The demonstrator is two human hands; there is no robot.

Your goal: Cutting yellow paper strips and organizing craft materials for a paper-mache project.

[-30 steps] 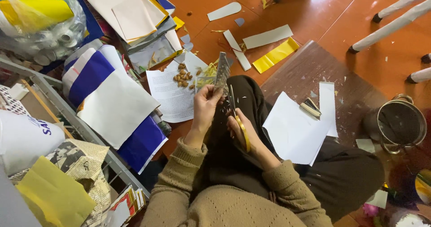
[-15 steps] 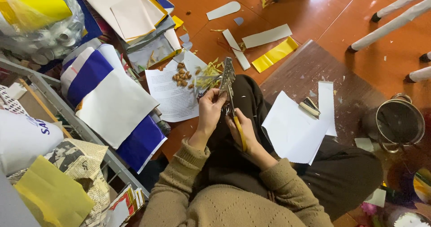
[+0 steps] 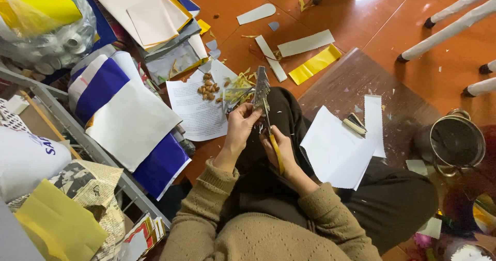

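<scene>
— Two hands over the lap: how does that grey strip look to handle?

— The paper cutout [image 3: 261, 88] seems light, thin and floppy, with a jagged edge that could tear. The left hand [image 3: 240, 129] has its grip closed on the strip's lower end, so it stands up above the fingers. Pinching low and flat looks the safest hold.

— And the other hand?

— The right hand [image 3: 279, 150] has its grip closed round yellow-handled scissors [image 3: 274, 145], just beside the left grip, blades meeting the strip's base.

— What lies around?

— An orange-brown tiled floor [image 3: 382, 18], glossy, beyond both grips. A white paper sheet [image 3: 333, 150] rests to the right of the grip on the dark trousers [image 3: 398, 199], a printed page [image 3: 199, 111] to the left, and yellow snippings [image 3: 237, 85] just above it.
</scene>
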